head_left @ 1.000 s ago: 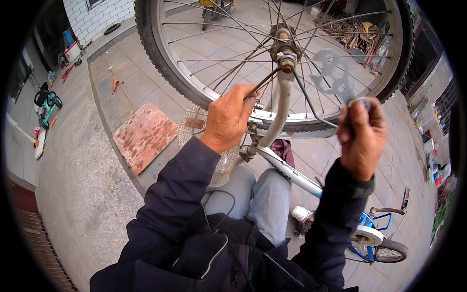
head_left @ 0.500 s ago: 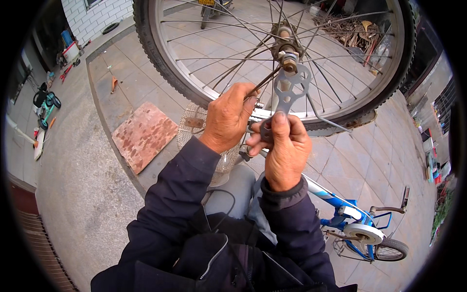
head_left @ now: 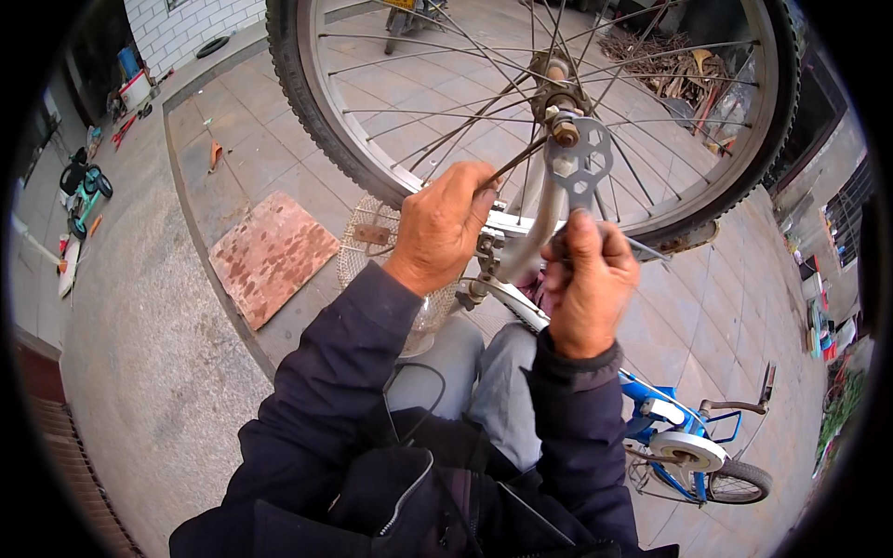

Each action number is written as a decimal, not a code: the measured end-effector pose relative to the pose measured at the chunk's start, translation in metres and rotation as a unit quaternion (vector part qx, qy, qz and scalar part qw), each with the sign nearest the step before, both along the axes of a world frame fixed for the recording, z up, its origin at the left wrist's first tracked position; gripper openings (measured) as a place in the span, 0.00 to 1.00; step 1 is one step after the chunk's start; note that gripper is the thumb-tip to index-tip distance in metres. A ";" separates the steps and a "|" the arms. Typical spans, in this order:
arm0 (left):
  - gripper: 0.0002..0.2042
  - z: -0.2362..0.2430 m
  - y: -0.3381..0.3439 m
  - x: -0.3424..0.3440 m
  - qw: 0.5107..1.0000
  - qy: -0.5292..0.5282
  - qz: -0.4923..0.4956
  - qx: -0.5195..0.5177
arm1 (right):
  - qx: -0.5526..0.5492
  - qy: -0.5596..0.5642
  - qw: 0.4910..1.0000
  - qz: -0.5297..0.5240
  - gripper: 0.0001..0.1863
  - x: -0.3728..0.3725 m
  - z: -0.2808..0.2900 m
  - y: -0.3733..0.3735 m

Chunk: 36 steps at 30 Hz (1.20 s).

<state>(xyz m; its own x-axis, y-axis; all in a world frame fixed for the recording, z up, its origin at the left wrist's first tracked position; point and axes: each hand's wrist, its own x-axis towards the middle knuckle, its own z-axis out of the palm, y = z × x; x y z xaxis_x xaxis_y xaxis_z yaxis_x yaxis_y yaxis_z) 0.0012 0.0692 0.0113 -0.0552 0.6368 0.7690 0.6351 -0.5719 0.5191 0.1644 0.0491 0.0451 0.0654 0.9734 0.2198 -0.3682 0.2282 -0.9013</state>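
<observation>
- Gripping a thin rod or stay near the fork, the left hand [head_left: 445, 228] is closed around it; this seems to keep the bicycle wheel [head_left: 549, 102] steady while the other hand works.
- The right hand [head_left: 588, 284] is closed on the lower end of a flat multi-hole wrench [head_left: 579, 167]; its fingers are pinched around the handle part, so the tool stands upright above the hand.
- The wrench head sits at the axle nut [head_left: 564, 130] in the middle of the wheel; I judge it is placed there to turn the nut, but whether it grips the nut fully I cannot tell.
- The wrench lies above the right hand and just to the right of the left hand; the hands are near each other, not touching.
- Behind the left hand is a wire basket [head_left: 372, 244]; a reddish board [head_left: 272, 256] lies on the paved ground; a small blue bicycle [head_left: 693, 437] is at the lower right.
</observation>
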 end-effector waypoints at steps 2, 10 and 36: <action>0.08 -0.001 0.000 0.001 1.000 -0.002 -0.004 0.004 | 0.027 -0.045 0.997 -0.048 0.13 0.013 0.011 0.005; 0.07 0.000 0.001 0.003 1.000 -0.017 -0.011 0.000 | 0.250 -0.316 0.914 -0.049 0.09 0.058 0.103 0.035; 0.07 0.000 0.000 0.002 1.000 -0.011 0.002 0.006 | 0.071 0.251 0.965 0.014 0.11 0.001 -0.012 -0.003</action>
<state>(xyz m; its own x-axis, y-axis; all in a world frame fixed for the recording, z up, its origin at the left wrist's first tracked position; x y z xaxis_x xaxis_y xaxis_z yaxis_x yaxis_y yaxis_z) 0.0032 0.0690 0.0118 -0.0750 0.6266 0.7757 0.6254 -0.5763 0.5260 0.1652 0.0457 0.0335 0.1717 0.9389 0.2984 -0.7578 0.3194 -0.5690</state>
